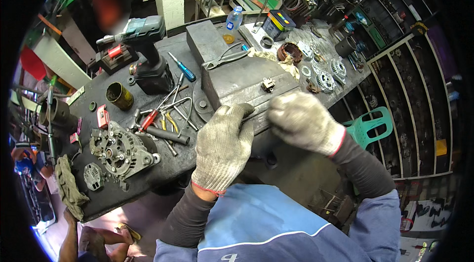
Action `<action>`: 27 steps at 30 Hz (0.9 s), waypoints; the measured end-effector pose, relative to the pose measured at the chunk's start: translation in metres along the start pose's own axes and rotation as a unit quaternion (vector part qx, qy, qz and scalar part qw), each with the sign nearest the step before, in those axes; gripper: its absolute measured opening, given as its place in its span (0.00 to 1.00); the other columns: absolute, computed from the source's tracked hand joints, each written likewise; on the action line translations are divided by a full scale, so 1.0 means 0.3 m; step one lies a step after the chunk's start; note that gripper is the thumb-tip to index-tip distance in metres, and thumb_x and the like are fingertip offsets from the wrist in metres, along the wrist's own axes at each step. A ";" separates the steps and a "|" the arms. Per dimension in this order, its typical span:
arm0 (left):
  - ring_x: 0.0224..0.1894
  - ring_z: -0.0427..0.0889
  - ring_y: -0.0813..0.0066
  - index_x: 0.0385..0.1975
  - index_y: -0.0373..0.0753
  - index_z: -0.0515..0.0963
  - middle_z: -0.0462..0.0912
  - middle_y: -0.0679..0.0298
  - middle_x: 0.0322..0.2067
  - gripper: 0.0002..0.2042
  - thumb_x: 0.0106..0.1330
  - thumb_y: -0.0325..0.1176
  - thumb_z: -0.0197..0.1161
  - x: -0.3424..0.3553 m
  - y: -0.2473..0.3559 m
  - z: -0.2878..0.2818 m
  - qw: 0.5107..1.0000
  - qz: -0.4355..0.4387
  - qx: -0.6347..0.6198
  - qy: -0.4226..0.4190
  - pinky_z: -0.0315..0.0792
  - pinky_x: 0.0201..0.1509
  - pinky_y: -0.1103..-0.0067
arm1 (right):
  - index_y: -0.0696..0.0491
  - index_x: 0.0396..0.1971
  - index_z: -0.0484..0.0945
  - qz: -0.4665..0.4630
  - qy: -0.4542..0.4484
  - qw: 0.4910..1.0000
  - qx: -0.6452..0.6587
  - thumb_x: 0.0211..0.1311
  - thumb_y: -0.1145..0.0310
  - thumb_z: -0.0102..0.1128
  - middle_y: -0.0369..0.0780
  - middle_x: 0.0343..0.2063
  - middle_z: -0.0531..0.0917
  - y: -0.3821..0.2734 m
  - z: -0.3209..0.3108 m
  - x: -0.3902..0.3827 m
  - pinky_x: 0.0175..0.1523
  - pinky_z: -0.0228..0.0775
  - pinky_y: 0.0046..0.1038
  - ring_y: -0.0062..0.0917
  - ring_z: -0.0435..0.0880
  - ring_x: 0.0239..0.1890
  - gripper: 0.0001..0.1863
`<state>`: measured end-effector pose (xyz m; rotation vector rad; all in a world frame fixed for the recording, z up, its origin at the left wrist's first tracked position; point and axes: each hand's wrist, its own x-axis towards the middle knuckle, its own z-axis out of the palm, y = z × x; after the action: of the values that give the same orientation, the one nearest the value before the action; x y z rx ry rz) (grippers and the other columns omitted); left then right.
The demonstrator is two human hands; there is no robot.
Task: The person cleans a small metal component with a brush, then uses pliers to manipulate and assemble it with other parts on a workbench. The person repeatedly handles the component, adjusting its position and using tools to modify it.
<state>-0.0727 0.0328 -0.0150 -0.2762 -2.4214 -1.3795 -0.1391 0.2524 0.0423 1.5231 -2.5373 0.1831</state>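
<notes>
My left hand, in a grey-white knit glove, is closed at the near edge of a large grey metal block. A thin dark piece shows at its fingertips, too little of it to name. To its right my right hand, gloved alike, is curled into a fist beside the block's near right corner. Motion blurs its knuckles, and whatever its fingers hold is hidden. On top of the block, just beyond my hands, lies a small metal part with a dark middle. Locking pliers rest toward the block's far side.
Left on the bench are an alternator, a cordless impact wrench, a blue screwdriver, a tin can and several hand tools. Dismantled metal parts lie far right. A green plastic chair stands right. Someone's arm shows lower left.
</notes>
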 end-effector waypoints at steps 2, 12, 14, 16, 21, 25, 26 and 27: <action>0.46 0.88 0.49 0.48 0.40 0.84 0.87 0.53 0.41 0.10 0.69 0.28 0.69 0.003 0.002 0.000 1.000 -0.001 -0.009 -0.013 0.82 0.50 0.60 | 0.52 0.35 0.81 -0.031 -0.058 0.998 0.010 0.50 0.65 0.72 0.40 0.37 0.81 -0.009 0.000 0.007 0.49 0.82 0.40 0.37 0.86 0.43 0.13; 0.45 0.88 0.47 0.50 0.40 0.83 0.87 0.51 0.42 0.11 0.69 0.28 0.70 -0.003 0.007 -0.002 1.000 -0.008 -0.006 -0.015 0.81 0.49 0.59 | 0.50 0.33 0.81 0.100 -0.086 0.991 -0.036 0.52 0.66 0.71 0.40 0.35 0.81 -0.005 -0.012 -0.003 0.49 0.81 0.40 0.36 0.86 0.44 0.09; 0.46 0.88 0.47 0.50 0.40 0.83 0.87 0.51 0.42 0.11 0.69 0.28 0.69 -0.004 0.008 -0.001 1.000 -0.012 -0.005 -0.012 0.81 0.49 0.59 | 0.52 0.33 0.81 0.066 -0.025 0.997 0.006 0.52 0.66 0.71 0.39 0.36 0.82 -0.007 0.005 -0.013 0.47 0.81 0.40 0.37 0.86 0.43 0.11; 0.46 0.88 0.47 0.50 0.40 0.83 0.87 0.51 0.42 0.11 0.69 0.28 0.70 0.000 0.008 -0.001 1.000 0.000 0.010 -0.017 0.81 0.49 0.59 | 0.53 0.33 0.80 -0.029 -0.032 0.999 0.001 0.51 0.66 0.72 0.40 0.37 0.82 -0.001 0.009 -0.018 0.46 0.82 0.40 0.37 0.86 0.42 0.12; 0.46 0.88 0.47 0.50 0.40 0.83 0.87 0.51 0.42 0.11 0.69 0.28 0.69 -0.002 0.011 -0.004 1.000 -0.010 0.008 -0.011 0.81 0.50 0.60 | 0.52 0.33 0.81 0.040 -0.060 0.997 -0.002 0.54 0.66 0.70 0.40 0.36 0.81 -0.003 -0.003 -0.010 0.50 0.81 0.40 0.37 0.86 0.43 0.10; 0.46 0.88 0.47 0.50 0.40 0.83 0.87 0.52 0.42 0.11 0.69 0.28 0.69 0.002 0.012 0.000 0.999 -0.024 0.004 -0.026 0.82 0.50 0.60 | 0.52 0.31 0.82 0.056 -0.042 0.997 -0.016 0.52 0.66 0.70 0.41 0.36 0.81 -0.010 -0.012 0.008 0.50 0.81 0.41 0.37 0.86 0.43 0.09; 0.47 0.88 0.47 0.50 0.40 0.83 0.87 0.51 0.42 0.11 0.69 0.27 0.69 0.001 0.012 0.001 1.000 -0.016 -0.003 -0.024 0.81 0.50 0.59 | 0.52 0.32 0.82 0.104 -0.089 0.990 -0.038 0.52 0.66 0.70 0.40 0.36 0.82 -0.010 -0.017 0.007 0.51 0.81 0.41 0.37 0.86 0.43 0.09; 0.47 0.88 0.47 0.50 0.40 0.83 0.87 0.51 0.42 0.11 0.69 0.27 0.69 -0.001 0.011 0.002 1.000 -0.016 -0.003 -0.018 0.81 0.50 0.59 | 0.52 0.34 0.81 0.109 -0.108 0.987 -0.047 0.52 0.66 0.73 0.39 0.36 0.81 -0.010 -0.017 0.010 0.47 0.80 0.40 0.38 0.85 0.43 0.11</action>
<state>-0.0714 0.0350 -0.0126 -0.2660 -2.4618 -1.4076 -0.1372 0.2494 0.0480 1.2921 -2.8359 -0.0784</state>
